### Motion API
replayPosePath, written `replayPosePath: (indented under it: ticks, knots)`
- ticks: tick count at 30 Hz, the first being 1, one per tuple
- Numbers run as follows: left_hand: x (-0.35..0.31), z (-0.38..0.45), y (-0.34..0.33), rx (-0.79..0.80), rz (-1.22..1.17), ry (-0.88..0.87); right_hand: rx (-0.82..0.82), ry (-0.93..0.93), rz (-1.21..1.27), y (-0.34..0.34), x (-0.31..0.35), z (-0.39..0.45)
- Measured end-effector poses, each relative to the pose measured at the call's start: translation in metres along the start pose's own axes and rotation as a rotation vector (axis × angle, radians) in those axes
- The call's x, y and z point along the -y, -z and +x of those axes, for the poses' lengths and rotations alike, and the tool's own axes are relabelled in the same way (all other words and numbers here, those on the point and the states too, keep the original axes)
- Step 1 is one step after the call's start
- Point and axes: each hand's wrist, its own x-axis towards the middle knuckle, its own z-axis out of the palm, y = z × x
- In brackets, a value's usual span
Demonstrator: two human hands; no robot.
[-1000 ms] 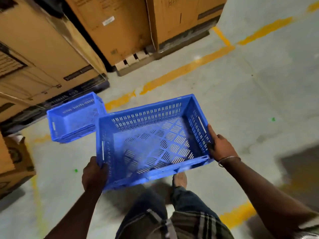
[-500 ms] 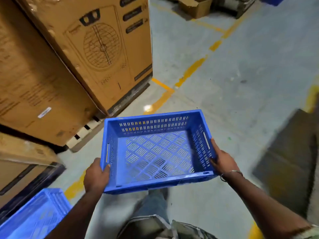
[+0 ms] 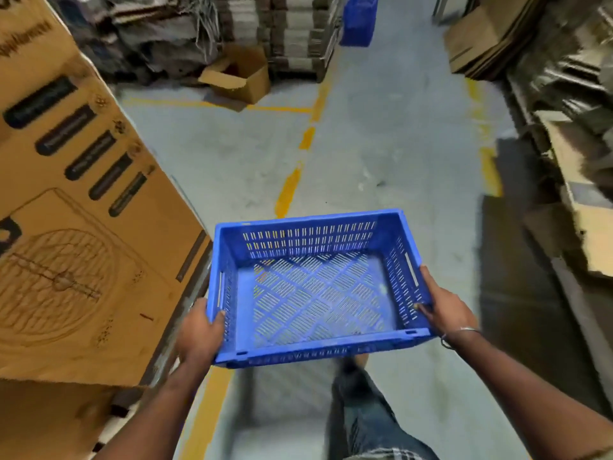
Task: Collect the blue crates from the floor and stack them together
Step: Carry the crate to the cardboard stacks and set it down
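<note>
I carry an empty blue slotted crate (image 3: 315, 293) level in front of me, above the grey floor. My left hand (image 3: 199, 333) grips its left side wall, thumb hooked over the rim. Its right side wall is held by my right hand (image 3: 446, 308), fingers curled round the wall near the handle slot. More blue crates (image 3: 360, 19) stand far ahead at the end of the aisle, partly cut off by the top edge.
A large cardboard carton (image 3: 76, 227) stands close on my left. An open small box (image 3: 237, 76) and tied stacks of flattened cardboard (image 3: 292, 31) lie ahead left. Flattened cardboard piles (image 3: 564, 161) line the right. Yellow floor lines (image 3: 288, 190) run down the aisle.
My view has swung right and up along the aisle while I keep hold of the crate. The second blue crate on the floor at my left has dropped out of view.
</note>
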Motion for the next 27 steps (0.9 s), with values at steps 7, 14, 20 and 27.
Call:
replayPosePath:
  ticks: [7,14,20,27]
  knots:
    - [-0.15,0.159,-0.035,0.022,0.022,-0.097,-0.069,-0.081,0.048,0.058,-0.013,0.167]
    - [-0.271,0.303,-0.059,0.032,0.027,-0.147,-0.162,-0.183,0.056,0.113,-0.003,0.315]
    - [-0.367,0.445,-0.09,0.052,0.004,-0.195,-0.187,-0.246,0.064,0.147,0.013,0.452]
    - [-0.475,0.604,-0.107,0.106,-0.013,-0.255,-0.197,-0.32,0.076,0.197,0.041,0.6]
